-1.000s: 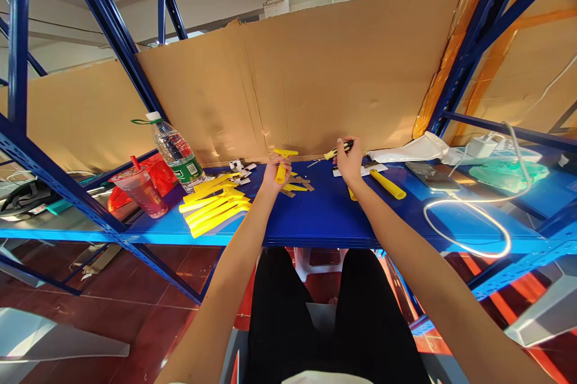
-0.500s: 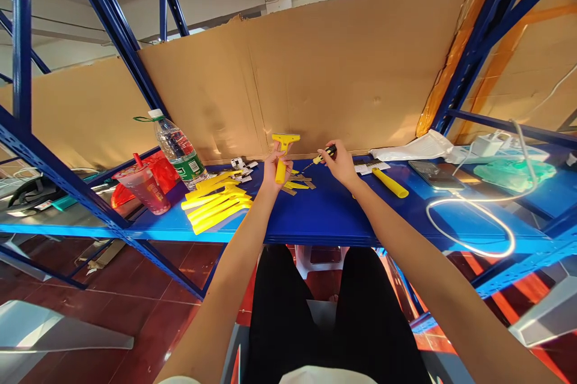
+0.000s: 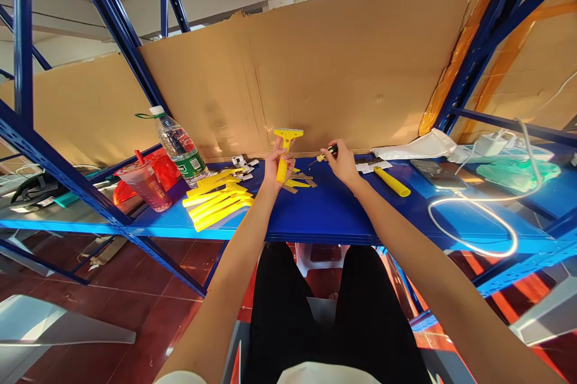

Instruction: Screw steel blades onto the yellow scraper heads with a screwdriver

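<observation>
Upright in my left hand [image 3: 273, 169] is a yellow scraper [image 3: 282, 169], its wide head above my fingers and its handle pointing down. My right hand [image 3: 342, 164] grips a screwdriver [image 3: 320, 157] with a black and yellow handle, the thin shaft pointing left toward the scraper but apart from it. Below and between the hands, small yellow strips and brownish flat pieces [image 3: 311, 181] lie on the blue shelf [image 3: 322, 216]. Left of my left hand is a pile of yellow scraper handles [image 3: 219, 204]. One loose yellow handle [image 3: 392, 182] lies right of my right hand.
A water bottle [image 3: 192, 166] and a red drink cup [image 3: 151, 187] stand at the left. Small white and metal parts [image 3: 243, 166] lie behind the pile. At the right are a phone [image 3: 436, 173], a looped white cable [image 3: 471, 240] and a green plastic bag [image 3: 518, 173]. Cardboard [image 3: 342, 71] closes the back.
The scraper's head has tilted slightly, and its front face shows more now. The screwdriver tip has drawn a little to the right, away from the scraper. Both hands keep their hold.
</observation>
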`<state>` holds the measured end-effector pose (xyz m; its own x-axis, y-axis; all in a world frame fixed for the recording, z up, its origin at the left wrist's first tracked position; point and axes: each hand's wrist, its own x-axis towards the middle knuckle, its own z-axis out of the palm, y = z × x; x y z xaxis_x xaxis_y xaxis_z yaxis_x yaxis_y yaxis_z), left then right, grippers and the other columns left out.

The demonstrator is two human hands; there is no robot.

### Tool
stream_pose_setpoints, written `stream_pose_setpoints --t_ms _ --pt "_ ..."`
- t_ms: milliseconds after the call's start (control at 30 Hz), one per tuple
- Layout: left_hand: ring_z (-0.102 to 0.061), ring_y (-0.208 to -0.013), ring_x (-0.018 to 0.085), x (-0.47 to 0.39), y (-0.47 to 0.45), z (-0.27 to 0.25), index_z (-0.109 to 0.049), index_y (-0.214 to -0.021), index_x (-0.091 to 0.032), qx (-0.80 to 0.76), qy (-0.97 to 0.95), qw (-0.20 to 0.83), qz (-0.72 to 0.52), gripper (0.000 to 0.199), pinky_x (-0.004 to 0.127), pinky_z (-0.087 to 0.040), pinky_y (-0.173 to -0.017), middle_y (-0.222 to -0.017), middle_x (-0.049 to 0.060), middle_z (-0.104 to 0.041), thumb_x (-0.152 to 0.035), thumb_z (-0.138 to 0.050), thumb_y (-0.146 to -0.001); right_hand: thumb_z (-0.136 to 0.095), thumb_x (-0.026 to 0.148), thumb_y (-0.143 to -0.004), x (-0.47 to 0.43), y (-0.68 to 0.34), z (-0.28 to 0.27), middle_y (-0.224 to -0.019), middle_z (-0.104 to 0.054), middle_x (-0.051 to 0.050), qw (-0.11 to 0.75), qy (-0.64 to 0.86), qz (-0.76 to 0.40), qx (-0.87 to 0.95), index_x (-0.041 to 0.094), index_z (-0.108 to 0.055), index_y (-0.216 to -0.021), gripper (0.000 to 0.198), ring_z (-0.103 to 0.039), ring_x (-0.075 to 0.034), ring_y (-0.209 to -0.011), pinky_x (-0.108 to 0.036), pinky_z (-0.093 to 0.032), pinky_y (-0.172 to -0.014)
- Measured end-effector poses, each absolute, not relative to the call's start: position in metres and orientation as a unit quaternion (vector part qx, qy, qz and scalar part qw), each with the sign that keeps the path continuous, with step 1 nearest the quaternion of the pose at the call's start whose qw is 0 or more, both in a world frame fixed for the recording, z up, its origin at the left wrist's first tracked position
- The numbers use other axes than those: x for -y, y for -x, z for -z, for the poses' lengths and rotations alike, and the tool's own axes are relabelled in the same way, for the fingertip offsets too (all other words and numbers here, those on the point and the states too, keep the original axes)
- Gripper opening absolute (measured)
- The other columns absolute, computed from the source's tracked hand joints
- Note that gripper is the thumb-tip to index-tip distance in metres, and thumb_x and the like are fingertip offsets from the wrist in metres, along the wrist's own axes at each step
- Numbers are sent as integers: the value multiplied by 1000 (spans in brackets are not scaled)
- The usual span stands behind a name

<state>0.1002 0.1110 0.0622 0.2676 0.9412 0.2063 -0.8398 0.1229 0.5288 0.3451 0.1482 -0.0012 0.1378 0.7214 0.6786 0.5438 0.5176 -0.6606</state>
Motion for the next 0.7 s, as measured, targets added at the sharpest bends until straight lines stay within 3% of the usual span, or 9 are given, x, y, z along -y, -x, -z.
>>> stream_pose_setpoints --t_ms 267,700 --pt "-47 -55 1 -114 -101 -61 -63 -160 -44 -106 -297 740 -594 86 13 -48 -54 -144 6 -76 5 -58 -89 -50 86 -106 -151 -354 0 -84 -71 -5 604 518 -14 605 28 -54 -116 59 -74 -31 -76 -46 -59 -83" --pt "-49 -55 0 -119 -101 -56 -63 -162 -41 -67 -319 759 -563 85 12 -50 -55 -143 6 -77 6 -55 -91 -57 93 -99 -139 -341 -5 -80 -73 -2 588 504 -77 628 28 -54 -114 67 -79 -32 -69 -49 -61 -84"
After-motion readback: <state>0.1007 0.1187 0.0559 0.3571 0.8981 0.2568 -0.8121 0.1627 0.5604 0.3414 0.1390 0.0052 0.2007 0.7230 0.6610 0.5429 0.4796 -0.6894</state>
